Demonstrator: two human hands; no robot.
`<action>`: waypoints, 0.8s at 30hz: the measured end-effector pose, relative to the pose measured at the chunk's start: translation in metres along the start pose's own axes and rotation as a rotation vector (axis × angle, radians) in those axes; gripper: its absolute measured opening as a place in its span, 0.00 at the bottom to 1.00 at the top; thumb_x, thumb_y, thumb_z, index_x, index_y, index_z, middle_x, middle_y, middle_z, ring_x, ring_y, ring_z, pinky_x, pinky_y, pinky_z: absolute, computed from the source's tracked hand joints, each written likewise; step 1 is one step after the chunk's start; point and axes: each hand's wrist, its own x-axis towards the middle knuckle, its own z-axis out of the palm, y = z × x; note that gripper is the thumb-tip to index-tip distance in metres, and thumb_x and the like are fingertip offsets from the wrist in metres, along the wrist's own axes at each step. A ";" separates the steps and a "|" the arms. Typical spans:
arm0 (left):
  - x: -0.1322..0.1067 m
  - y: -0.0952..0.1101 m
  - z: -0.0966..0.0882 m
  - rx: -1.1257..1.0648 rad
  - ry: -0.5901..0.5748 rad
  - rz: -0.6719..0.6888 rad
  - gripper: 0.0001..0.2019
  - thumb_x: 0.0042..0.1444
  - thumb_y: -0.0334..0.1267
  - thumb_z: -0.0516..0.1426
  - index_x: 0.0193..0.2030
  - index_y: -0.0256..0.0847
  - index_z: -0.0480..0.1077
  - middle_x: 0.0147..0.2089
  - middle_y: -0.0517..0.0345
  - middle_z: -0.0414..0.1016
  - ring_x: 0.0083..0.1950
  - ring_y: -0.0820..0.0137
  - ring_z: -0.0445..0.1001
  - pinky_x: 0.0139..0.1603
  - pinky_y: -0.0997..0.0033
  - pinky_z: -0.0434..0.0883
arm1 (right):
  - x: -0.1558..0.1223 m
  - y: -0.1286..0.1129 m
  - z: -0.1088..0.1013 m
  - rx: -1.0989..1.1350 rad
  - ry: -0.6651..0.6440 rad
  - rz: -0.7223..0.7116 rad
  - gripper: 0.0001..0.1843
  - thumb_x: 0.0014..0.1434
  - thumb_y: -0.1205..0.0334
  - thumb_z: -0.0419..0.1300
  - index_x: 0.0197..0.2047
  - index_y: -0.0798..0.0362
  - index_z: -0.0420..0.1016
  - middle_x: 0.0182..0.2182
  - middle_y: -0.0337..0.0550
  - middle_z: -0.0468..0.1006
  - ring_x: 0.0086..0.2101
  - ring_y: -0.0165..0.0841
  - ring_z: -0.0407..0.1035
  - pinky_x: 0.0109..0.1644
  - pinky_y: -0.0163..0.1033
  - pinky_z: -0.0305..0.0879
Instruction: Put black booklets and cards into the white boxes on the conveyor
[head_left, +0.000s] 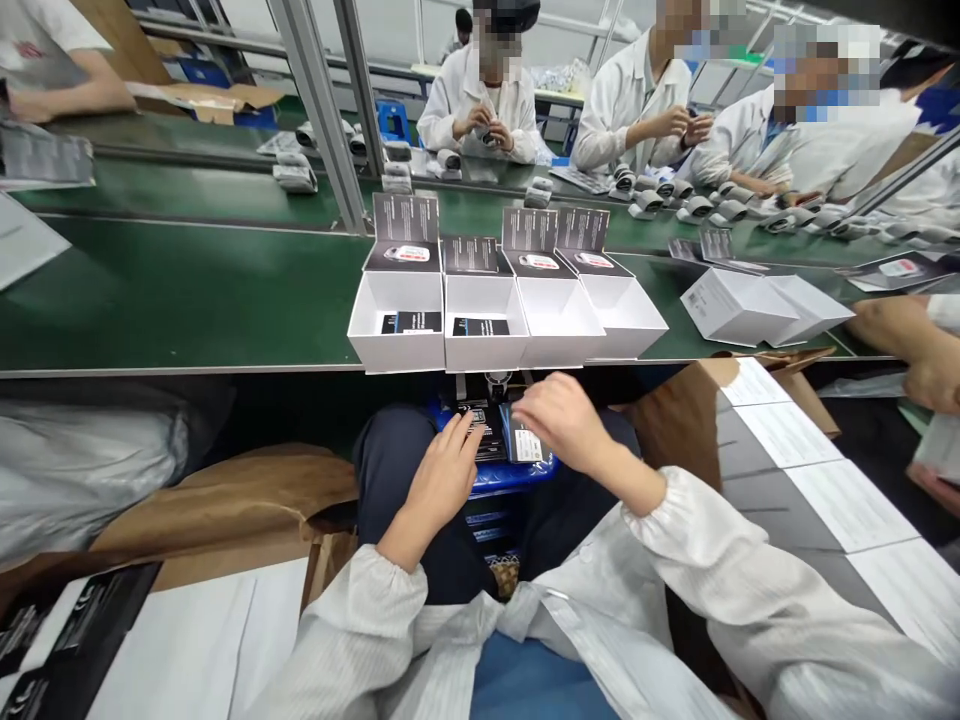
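Note:
My left hand (444, 470) rests with fingers stretched over a stack of black booklets (484, 428) in a blue bin (510, 475) between my knees. My right hand (559, 420) hovers over the same bin, its fingers curled onto a small booklet with a white label (527, 446). Just above the bin, several open white boxes (480, 340) stand in a row at the near edge of the green conveyor belt (165, 300). The two left boxes hold a black card (411, 322) each. The boxes' raised lids show black printed inserts (406, 217).
Two closed white boxes (739, 305) lie on the belt at the right. Brown paper bags (232, 500) and stacks of white sheets (817, 470) flank my legs. Co-workers in white coats sit across the belt handling small grey devices (697, 207). Another person's arm (900, 340) reaches in at right.

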 end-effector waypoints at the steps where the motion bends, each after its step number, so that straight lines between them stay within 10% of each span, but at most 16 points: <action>1: -0.001 0.001 0.005 0.049 -0.058 -0.026 0.25 0.60 0.24 0.49 0.64 0.33 0.63 0.70 0.39 0.60 0.70 0.52 0.61 0.64 0.50 0.68 | -0.019 -0.003 0.011 -0.029 -0.112 0.018 0.09 0.65 0.58 0.63 0.45 0.55 0.77 0.42 0.50 0.81 0.48 0.42 0.71 0.57 0.50 0.60; 6: 0.003 0.001 0.011 0.164 -0.206 -0.031 0.25 0.57 0.20 0.48 0.61 0.31 0.68 0.63 0.37 0.70 0.66 0.51 0.67 0.62 0.50 0.69 | -0.068 -0.008 0.048 -0.109 -0.483 0.139 0.08 0.65 0.67 0.62 0.47 0.58 0.76 0.47 0.52 0.80 0.47 0.41 0.72 0.56 0.47 0.60; 14: -0.001 -0.006 0.007 0.083 0.001 0.082 0.19 0.58 0.20 0.50 0.51 0.36 0.73 0.46 0.46 0.78 0.52 0.58 0.75 0.52 0.57 0.75 | -0.058 0.004 0.046 0.002 -0.527 0.251 0.08 0.66 0.64 0.61 0.36 0.56 0.79 0.35 0.47 0.80 0.39 0.38 0.74 0.46 0.39 0.64; 20: 0.015 0.016 -0.040 -0.044 0.271 0.297 0.19 0.62 0.21 0.48 0.56 0.35 0.68 0.45 0.48 0.77 0.46 0.64 0.73 0.47 0.64 0.76 | -0.042 -0.010 -0.009 0.359 -0.222 0.405 0.14 0.72 0.63 0.52 0.53 0.49 0.76 0.49 0.44 0.81 0.47 0.36 0.75 0.50 0.38 0.70; 24: 0.036 0.045 -0.077 -0.142 0.392 0.403 0.21 0.64 0.24 0.53 0.63 0.38 0.63 0.48 0.48 0.76 0.50 0.65 0.74 0.49 0.64 0.76 | -0.024 -0.044 -0.061 0.380 -0.206 0.222 0.14 0.73 0.62 0.49 0.55 0.51 0.73 0.43 0.44 0.81 0.42 0.35 0.76 0.44 0.38 0.72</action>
